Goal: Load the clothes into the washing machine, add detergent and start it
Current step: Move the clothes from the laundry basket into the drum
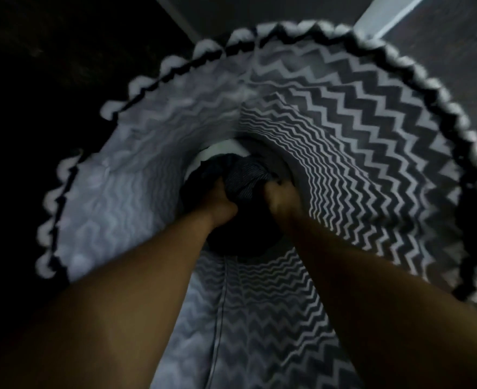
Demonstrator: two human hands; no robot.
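Clothes: a bundle of dark clothes [201, 178] topped by a fine-striped grey garment [244, 178], at the bottom of the chevron laundry hamper [372, 136], mid-scene.
Handling: probably soft, limp and light. It should sag and trail when raised, and loose pieces may slip off the heap.
Where to hold: bunch the cloth low on both sides so the whole heap comes up together. A pinch on the top layer alone would likely lift just one piece.
Left arm: reaches steeply down from the near left. The left grip [217, 204] has its fingers curled into the cloth on the bundle's left side.
Right arm: reaches down from the near right, close to the hamper wall. The right grip [281, 196] looks closed on the fabric at the bundle's right side, though the view is dim and blurred.
Washing machine: not in view.
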